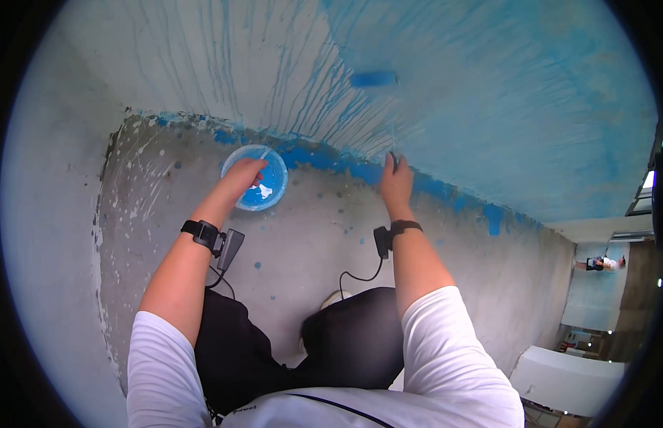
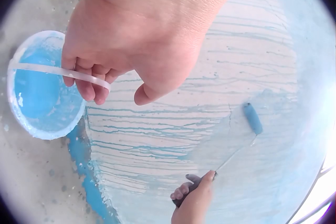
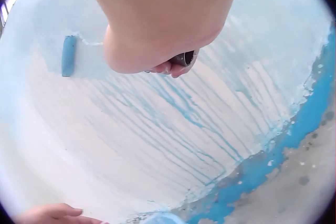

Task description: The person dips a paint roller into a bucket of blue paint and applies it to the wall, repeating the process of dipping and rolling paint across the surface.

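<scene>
My right hand (image 1: 396, 187) grips the dark handle of a paint roller (image 2: 253, 118). The blue roller sleeve lies against the wall (image 3: 136, 129), on its light blue painted part, with streaks of paint running down below it. Over a white bucket (image 1: 276, 198) of blue paint, my left hand (image 2: 139, 40) has its fingers hooked at the white bucket handle (image 2: 50, 69). That band crosses in front of the fingers in the left wrist view, while the thumb stands apart from it. The roller's grip is mostly covered by the right hand in the right wrist view.
The grey floor (image 1: 289, 250) carries paint spots, and a strip of blue paint (image 1: 346, 162) runs along the foot of the wall. A second wall (image 1: 53, 214) stands at the left. Far right, another person (image 1: 604, 264) is by a wall.
</scene>
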`<state>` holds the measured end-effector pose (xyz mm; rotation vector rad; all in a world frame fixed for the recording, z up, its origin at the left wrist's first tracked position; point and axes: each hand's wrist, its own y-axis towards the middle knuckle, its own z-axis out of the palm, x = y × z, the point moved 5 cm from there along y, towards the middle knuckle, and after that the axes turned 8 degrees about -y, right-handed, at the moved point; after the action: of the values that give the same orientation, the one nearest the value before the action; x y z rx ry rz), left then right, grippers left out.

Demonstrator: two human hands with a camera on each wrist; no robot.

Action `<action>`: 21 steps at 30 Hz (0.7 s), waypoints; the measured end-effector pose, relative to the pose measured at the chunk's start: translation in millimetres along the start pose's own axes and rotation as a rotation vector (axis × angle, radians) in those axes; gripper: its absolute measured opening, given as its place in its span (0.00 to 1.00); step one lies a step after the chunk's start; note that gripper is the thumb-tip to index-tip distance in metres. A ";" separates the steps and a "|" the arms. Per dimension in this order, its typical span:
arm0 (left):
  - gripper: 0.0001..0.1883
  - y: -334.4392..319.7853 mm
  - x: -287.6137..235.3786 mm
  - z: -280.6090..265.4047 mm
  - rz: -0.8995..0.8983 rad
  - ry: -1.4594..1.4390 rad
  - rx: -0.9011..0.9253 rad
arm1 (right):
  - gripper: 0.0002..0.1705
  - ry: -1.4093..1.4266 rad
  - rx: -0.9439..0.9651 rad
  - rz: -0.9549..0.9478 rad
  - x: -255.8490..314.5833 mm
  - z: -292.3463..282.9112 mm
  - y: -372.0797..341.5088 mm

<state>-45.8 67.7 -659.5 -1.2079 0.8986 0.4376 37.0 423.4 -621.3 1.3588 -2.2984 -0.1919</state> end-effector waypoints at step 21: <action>0.18 3.7 2.8 1.3 -0.011 0.011 0.008 | 0.22 0.428 -0.064 -0.020 63.7 -28.4 42.3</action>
<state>-46.4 69.7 -663.9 -1.2084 0.9022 0.4189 -9.6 393.2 -561.5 1.2502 -1.9072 0.0196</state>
